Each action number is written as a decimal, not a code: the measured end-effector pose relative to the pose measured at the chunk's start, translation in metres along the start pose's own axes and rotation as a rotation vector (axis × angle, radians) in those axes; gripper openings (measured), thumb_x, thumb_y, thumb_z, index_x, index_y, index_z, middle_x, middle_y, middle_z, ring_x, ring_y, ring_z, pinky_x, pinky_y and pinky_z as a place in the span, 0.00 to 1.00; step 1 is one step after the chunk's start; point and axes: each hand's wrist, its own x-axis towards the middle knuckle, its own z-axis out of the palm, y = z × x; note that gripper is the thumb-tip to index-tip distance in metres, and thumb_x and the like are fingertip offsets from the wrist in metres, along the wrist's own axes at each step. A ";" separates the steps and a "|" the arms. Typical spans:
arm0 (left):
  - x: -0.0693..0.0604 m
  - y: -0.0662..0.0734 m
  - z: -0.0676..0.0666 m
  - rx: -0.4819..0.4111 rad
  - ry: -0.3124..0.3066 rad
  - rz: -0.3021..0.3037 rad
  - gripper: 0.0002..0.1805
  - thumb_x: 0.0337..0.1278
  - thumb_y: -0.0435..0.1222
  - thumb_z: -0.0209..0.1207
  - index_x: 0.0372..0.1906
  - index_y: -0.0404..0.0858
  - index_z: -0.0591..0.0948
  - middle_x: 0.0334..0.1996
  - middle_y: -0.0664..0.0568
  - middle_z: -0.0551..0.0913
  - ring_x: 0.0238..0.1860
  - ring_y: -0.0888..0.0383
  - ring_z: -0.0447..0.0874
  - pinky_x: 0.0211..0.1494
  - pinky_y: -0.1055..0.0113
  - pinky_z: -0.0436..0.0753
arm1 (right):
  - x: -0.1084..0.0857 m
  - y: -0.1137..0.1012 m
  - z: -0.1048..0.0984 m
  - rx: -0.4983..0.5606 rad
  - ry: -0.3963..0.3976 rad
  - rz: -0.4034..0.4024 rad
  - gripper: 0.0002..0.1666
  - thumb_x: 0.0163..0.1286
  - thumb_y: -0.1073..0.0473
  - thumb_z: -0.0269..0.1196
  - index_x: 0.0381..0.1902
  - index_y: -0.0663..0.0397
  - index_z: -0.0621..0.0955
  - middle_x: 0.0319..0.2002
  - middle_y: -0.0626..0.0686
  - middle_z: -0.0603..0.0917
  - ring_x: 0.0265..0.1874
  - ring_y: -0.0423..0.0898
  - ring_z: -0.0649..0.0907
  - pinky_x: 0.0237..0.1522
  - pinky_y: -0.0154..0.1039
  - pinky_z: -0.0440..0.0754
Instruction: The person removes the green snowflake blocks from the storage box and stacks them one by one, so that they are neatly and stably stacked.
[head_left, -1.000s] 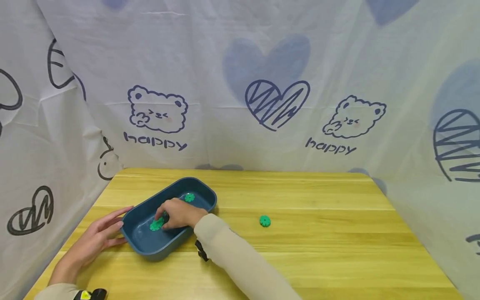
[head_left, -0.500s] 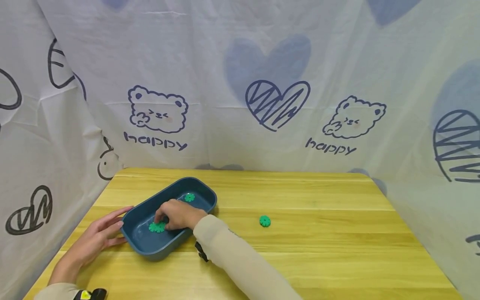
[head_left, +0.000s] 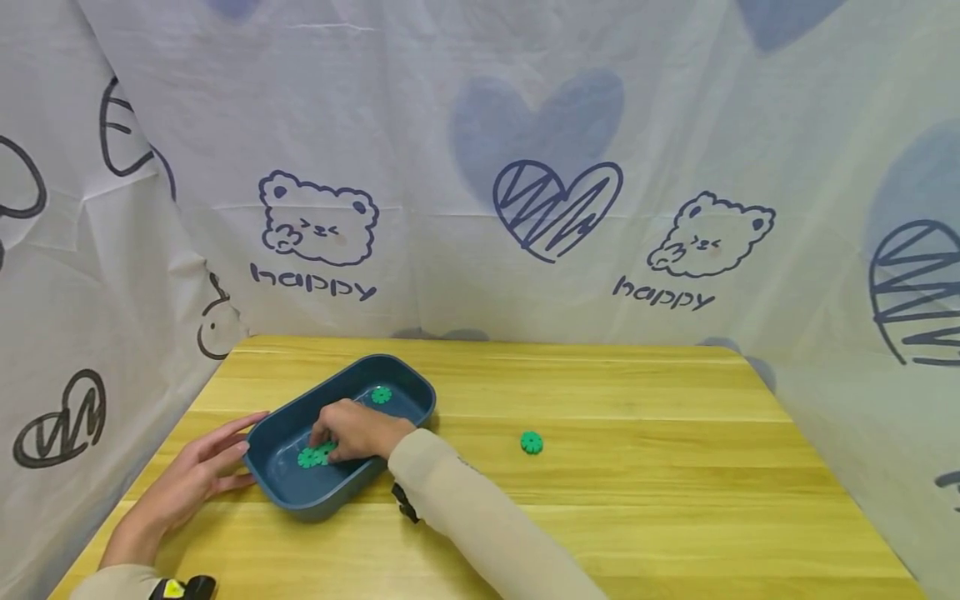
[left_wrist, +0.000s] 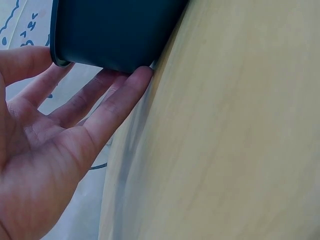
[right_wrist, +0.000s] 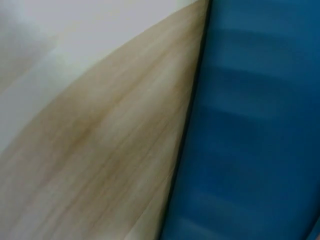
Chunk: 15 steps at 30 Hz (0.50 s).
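Inside the blue bin (head_left: 296,505), the right hand (head_left: 358,429) has its fingers bent down around one green notched disc (head_left: 324,453), which shows between thumb and fingers. A second green disc (head_left: 307,457) lies against it on the left. The fingertips are partly hidden. The left hand (head_left: 191,475) rests its spread fingers on the bin's left end. In the left wrist view, fingertips of the left hand (left_wrist: 65,115) touch the low wall of the bin (left_wrist: 115,35). The right wrist view shows only the bin (right_wrist: 245,125) and wood, no fingers.
Another green disc (head_left: 381,395) lies at the bin's far end. One more green disc (head_left: 532,442) is on the wooden table (head_left: 637,500), right of the bin. A printed white cloth (head_left: 435,250) hangs behind and at both sides.
The green discs by the right fingers have shifted slightly and now show side by side. The right hand has barely moved; the left hand and bin stay put.
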 end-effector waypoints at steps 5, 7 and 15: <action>0.000 0.002 0.001 0.011 -0.001 -0.003 0.31 0.84 0.39 0.45 0.83 0.40 0.55 0.58 0.73 0.81 0.57 0.71 0.83 0.52 0.66 0.89 | -0.004 0.000 -0.005 0.011 -0.034 0.015 0.18 0.68 0.62 0.71 0.55 0.47 0.88 0.52 0.43 0.89 0.47 0.33 0.84 0.48 0.19 0.80; 0.000 0.002 0.000 0.004 -0.005 -0.001 0.31 0.84 0.39 0.45 0.83 0.40 0.55 0.58 0.72 0.82 0.57 0.71 0.83 0.53 0.66 0.89 | -0.006 -0.001 -0.007 0.011 -0.046 0.023 0.18 0.68 0.63 0.71 0.55 0.47 0.88 0.52 0.43 0.89 0.48 0.33 0.84 0.49 0.20 0.80; 0.000 0.003 0.001 0.005 -0.002 -0.004 0.31 0.84 0.39 0.45 0.83 0.39 0.55 0.57 0.71 0.82 0.56 0.71 0.84 0.52 0.66 0.89 | -0.008 0.003 -0.006 -0.024 -0.038 0.052 0.17 0.66 0.59 0.74 0.53 0.45 0.88 0.48 0.42 0.89 0.45 0.33 0.83 0.47 0.21 0.80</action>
